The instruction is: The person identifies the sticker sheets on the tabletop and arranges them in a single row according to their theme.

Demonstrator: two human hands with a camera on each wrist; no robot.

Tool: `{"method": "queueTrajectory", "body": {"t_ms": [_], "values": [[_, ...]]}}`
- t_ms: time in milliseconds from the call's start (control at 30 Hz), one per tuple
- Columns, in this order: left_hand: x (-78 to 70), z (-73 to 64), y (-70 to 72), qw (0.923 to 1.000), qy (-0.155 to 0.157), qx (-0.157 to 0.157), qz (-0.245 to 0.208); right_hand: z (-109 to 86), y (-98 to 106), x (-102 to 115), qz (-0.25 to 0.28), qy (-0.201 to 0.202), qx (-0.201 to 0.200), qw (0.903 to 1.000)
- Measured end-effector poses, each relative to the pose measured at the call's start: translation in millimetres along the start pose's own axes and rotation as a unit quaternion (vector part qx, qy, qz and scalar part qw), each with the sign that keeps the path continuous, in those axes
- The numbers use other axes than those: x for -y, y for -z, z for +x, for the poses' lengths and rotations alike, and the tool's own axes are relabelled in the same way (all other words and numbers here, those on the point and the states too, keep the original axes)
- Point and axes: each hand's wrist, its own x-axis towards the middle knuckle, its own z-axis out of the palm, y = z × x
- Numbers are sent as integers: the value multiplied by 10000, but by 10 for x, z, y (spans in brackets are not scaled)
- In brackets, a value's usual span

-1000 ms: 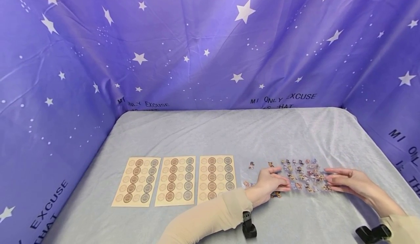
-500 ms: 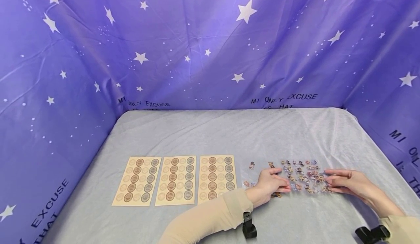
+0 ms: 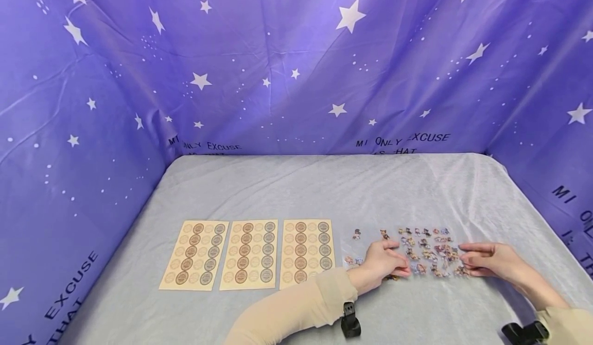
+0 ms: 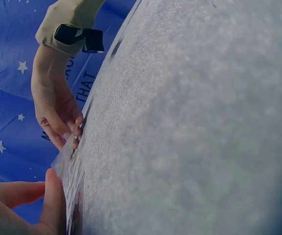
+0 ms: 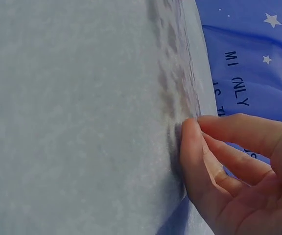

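Note:
A clear sticker sheet (image 3: 423,243) with small cartoon figures lies at the right of the table, between my two hands. My left hand (image 3: 376,265) pinches its left edge with thumb and fingers. At the opposite edge, my right hand (image 3: 500,262) pinches the sheet between thumb and fingertips. In the left wrist view the sheet's film (image 4: 60,164) tilts up a little near the left fingertips. Another clear sticker sheet (image 3: 357,234) lies under and left of my left hand, partly covered by it.
Three cream sheets of round stickers lie in a row: a left sheet (image 3: 194,255), a middle sheet (image 3: 248,255) and a right sheet (image 3: 307,247), its lower corner behind my left sleeve (image 3: 296,304). A purple star-print curtain (image 3: 296,103) surrounds the grey cloth-covered table (image 3: 296,190).
Both hands keep their hold on the clear sheet's edges with hardly any movement. The head view has shifted very slightly.

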Motion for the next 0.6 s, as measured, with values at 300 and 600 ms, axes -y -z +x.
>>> {"method": "queueTrajectory", "body": {"t_ms": [300,600], "values": [[-68,-85,146,9962,-86,286,813,-69,-91,142,-1763,-97,-773,9813],[-196,-90,440,9770,-590,900,1839,3,-199,278,-1864,412,-649,9795]]}}
